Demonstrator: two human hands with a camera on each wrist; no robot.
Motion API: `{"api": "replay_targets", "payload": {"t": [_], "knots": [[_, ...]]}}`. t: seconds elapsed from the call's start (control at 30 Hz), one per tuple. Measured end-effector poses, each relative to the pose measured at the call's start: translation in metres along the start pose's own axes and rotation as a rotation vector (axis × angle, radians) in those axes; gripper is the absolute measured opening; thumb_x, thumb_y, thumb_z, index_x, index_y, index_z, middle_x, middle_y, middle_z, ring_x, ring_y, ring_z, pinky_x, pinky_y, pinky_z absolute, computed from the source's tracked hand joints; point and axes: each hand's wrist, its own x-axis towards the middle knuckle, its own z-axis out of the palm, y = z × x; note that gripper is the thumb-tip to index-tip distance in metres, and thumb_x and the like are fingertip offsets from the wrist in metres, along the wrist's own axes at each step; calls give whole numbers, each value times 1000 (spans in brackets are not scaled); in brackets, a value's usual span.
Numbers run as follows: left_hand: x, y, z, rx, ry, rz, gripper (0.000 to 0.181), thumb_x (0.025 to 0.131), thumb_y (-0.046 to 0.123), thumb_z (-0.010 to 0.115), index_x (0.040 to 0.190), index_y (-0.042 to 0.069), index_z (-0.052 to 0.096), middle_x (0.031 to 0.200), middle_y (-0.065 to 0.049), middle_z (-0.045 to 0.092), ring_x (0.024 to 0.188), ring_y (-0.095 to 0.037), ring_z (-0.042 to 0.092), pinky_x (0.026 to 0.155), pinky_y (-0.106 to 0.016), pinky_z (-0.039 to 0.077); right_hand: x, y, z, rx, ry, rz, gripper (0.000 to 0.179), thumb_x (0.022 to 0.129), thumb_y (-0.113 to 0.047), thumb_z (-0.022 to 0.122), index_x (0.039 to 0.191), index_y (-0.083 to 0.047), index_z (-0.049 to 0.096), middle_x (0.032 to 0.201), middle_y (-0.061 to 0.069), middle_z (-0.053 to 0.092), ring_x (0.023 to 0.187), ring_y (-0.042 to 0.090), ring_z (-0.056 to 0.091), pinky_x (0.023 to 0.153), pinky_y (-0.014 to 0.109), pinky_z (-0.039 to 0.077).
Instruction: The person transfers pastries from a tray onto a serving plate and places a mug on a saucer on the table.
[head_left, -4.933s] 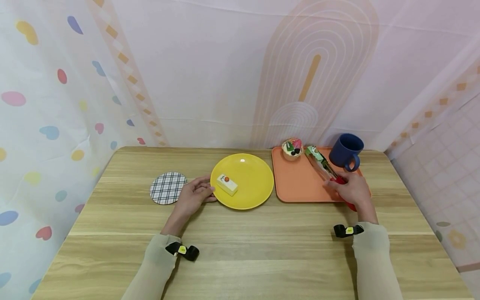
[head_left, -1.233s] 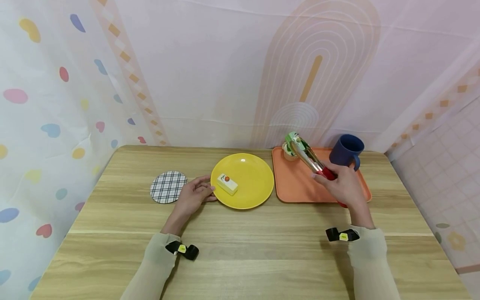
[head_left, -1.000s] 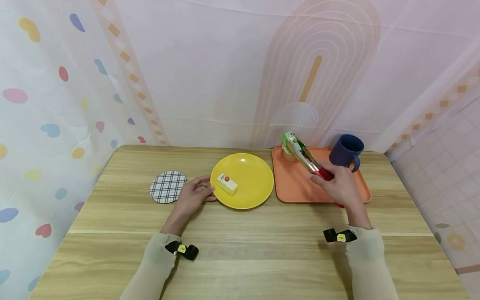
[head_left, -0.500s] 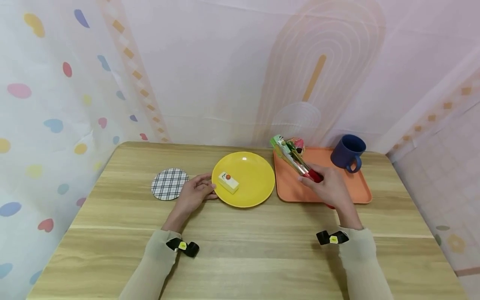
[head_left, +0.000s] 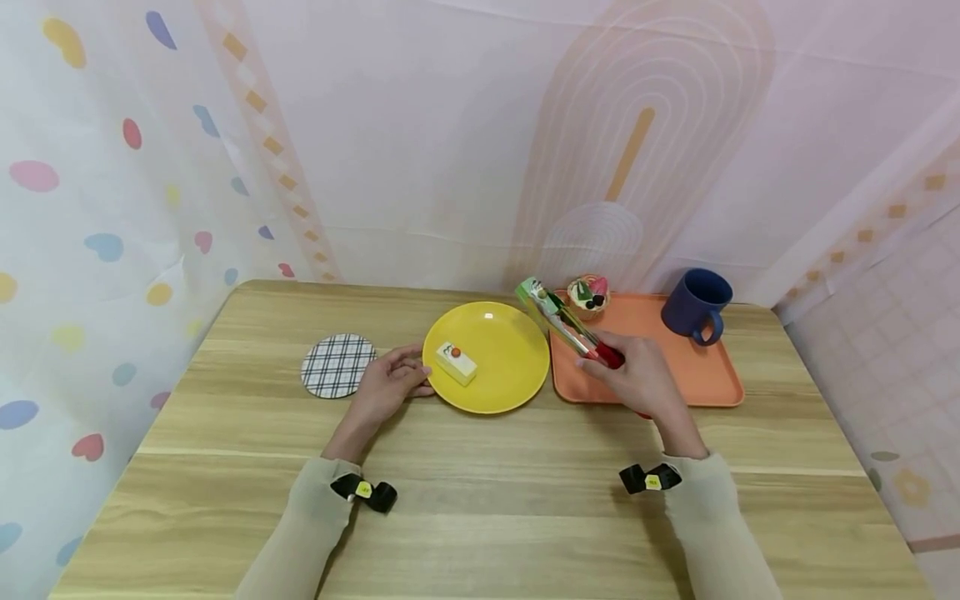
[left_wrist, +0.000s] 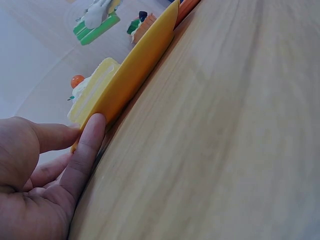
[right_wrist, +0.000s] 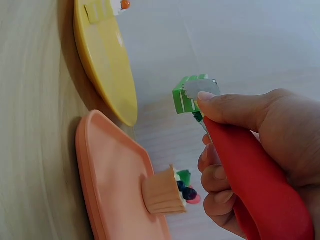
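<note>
My left hand [head_left: 386,385] pinches the left rim of a yellow plate [head_left: 510,367], thumb at the top edge and a finger against its outer side in the left wrist view. On that plate lies a pale yellow cake slice [head_left: 457,367] with an orange ball on top. My right hand [head_left: 637,375] grips tongs by their red handles [right_wrist: 255,175]. Raised between the tongs' metal tips is a green striped cake slice [right_wrist: 186,97] with white topping. In the head view this slice overlaps the gap between the plate's upper right rim and the orange tray [head_left: 705,375].
A fruit-topped cupcake [head_left: 588,296] stands at the tray's back left corner, close beside the tongs. At the tray's back right is a dark blue mug [head_left: 696,304]. A checked round coaster [head_left: 337,367] lies left of my left hand. Patterned cloth [head_left: 420,167] hangs behind the table.
The tongs have lifted the green cake slice off the tray and carried it left, past the cupcake, toward the plate. My left hand and the plate have stayed put.
</note>
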Motion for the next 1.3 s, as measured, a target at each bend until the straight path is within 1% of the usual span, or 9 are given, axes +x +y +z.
{"api": "replay_targets", "payload": {"t": [0.13, 0.3, 0.5, 0.6, 0.77, 0.83, 1.0, 1.13, 1.3], "knots": [[0, 0, 0, -1, -7, 14, 52, 102, 9, 63, 151, 2, 47, 116, -19, 60, 88, -11, 72, 83, -29, 68, 1, -3, 3, 0, -11, -10, 47, 90, -32, 80, 131, -9, 71, 78, 5, 65, 65, 17, 48, 50, 22, 31], [1, -1, 0, 6, 1, 4, 51, 103, 8, 62, 151, 2, 46, 117, -18, 61, 89, -11, 73, 83, -30, 68, 3, -6, 8, -4, -27, -26, 48, 90, -32, 80, 132, -11, 71, 70, 1, 58, 62, 16, 45, 51, 23, 28], [0, 0, 0, 3, 11, -11, 49, 103, 8, 62, 150, 3, 48, 117, -17, 61, 89, -12, 73, 84, -31, 68, 6, -11, 13, 2, -47, -33, 48, 90, -31, 80, 133, -12, 70, 70, 1, 55, 63, 16, 44, 51, 23, 27], [0, 1, 0, 6, 8, -8, 49, 103, 8, 61, 150, 3, 48, 117, -17, 61, 89, -13, 73, 84, -31, 68, 8, -14, 15, 8, -57, -37, 47, 90, -32, 81, 132, -13, 71, 71, 1, 54, 63, 17, 43, 52, 23, 26], [0, 1, 0, 1, 2, -7, 49, 103, 8, 61, 150, 4, 48, 116, -17, 61, 89, -12, 73, 83, -31, 68, 9, -18, 19, 0, -85, -31, 47, 90, -36, 80, 132, -16, 71, 76, 1, 60, 66, 16, 45, 53, 23, 27], [0, 1, 0, 1, -1, -7, 49, 103, 8, 61, 150, 4, 48, 116, -18, 61, 89, -12, 73, 83, -30, 68, 10, -20, 21, -6, -91, -30, 49, 90, -36, 80, 134, -16, 70, 81, 2, 65, 68, 16, 47, 53, 23, 29], [1, 2, 0, 7, -2, -6, 49, 103, 9, 61, 150, 4, 48, 117, -18, 61, 89, -12, 73, 83, -30, 68, 11, -24, 27, -2, -103, -36, 47, 90, -34, 80, 133, -15, 71, 89, 4, 70, 71, 16, 50, 55, 23, 33], [0, 3, 0, 10, 6, -19, 49, 103, 8, 60, 151, 5, 48, 117, -17, 61, 89, -13, 73, 83, -30, 68, 14, -28, 31, 4, -125, -37, 43, 90, -35, 79, 128, -15, 73, 87, 3, 69, 73, 17, 53, 57, 23, 37], [-1, 2, 0, 15, 7, -30, 50, 104, 9, 60, 151, 5, 47, 118, -17, 61, 90, -13, 73, 84, -30, 68, 16, -31, 36, 0, -139, -38, 45, 90, -34, 80, 129, -12, 72, 78, 2, 63, 70, 17, 50, 56, 23, 33]]}}
